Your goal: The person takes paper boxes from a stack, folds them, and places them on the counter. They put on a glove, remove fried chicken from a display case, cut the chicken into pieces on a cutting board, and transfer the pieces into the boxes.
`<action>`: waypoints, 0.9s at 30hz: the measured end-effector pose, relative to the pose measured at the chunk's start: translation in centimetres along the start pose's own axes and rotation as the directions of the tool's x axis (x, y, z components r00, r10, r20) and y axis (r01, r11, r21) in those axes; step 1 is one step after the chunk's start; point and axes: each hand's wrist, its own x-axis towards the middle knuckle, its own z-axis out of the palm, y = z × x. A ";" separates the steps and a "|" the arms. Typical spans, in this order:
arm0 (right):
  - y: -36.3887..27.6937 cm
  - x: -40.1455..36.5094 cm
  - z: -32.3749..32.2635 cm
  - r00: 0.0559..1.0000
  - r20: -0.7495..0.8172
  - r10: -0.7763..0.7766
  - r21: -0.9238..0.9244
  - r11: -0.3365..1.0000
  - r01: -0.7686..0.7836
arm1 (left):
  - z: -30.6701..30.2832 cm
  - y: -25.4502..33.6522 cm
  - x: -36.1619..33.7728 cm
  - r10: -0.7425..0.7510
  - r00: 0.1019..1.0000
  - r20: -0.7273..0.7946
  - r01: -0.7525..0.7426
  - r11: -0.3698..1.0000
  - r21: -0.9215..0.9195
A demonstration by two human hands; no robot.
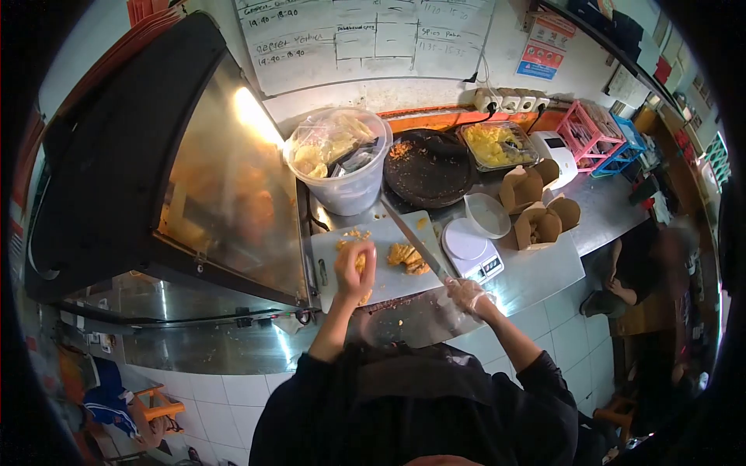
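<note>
- With the board [381, 241] as your clock's centre, the glass-fronted cabinet [225, 179] stands at nine o'clock; judge your left elbow room against it.
- Your left hand [355, 268] is over the board towards nine o'clock, its fingers curled up. Orange food shows beside it, but whether you grip any cannot be told. To steady a piece, tuck the fingertips back and lead with the knuckles.
- The tub [346, 182] sits at eleven o'clock, close past the board, so a long forward stroke could well knock it.
- The browned food pieces [408, 259] lie just right of the board's centre, between your left hand and the knife [416, 245]. Steady them from the nine o'clock side, fingers well off the edge.
- The knife slants across the board, tip towards twelve o'clock. Short, level strokes should suit its long blade.
- Your right hand [466, 295], in a clear glove, is closed around the handle at four o'clock. Grip firmly, as the film may slip.
- The scale [468, 247] is at three o'clock, just beside the blade; keep your strokes clear of it.
</note>
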 end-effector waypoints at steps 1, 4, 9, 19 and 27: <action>1.5 0.4 0.1 0.995 -0.005 -0.095 -0.013 0.995 0.095 | 1.6 -1.6 0.7 -0.131 0.991 -0.026 0.129 0.988 -0.088; 13.6 6.8 7.1 0.658 -0.243 -0.712 -0.418 0.690 0.591 | 5.4 -4.3 3.8 -0.357 0.925 -0.127 0.278 0.867 -0.414; 3.8 2.0 -0.1 0.976 0.219 -0.007 0.073 0.997 -0.009 | 8.4 -6.5 4.0 -0.283 0.957 0.064 0.290 0.935 -0.204; 9.0 8.3 0.9 0.948 0.204 -0.245 -0.247 0.924 0.292 | 12.8 -9.8 0.6 -0.270 0.862 0.429 0.281 0.959 0.038; 5.2 8.4 -2.0 0.959 0.277 -0.054 -0.243 0.962 0.124 | 14.5 -12.4 -0.4 -0.283 0.829 0.482 0.260 0.959 0.116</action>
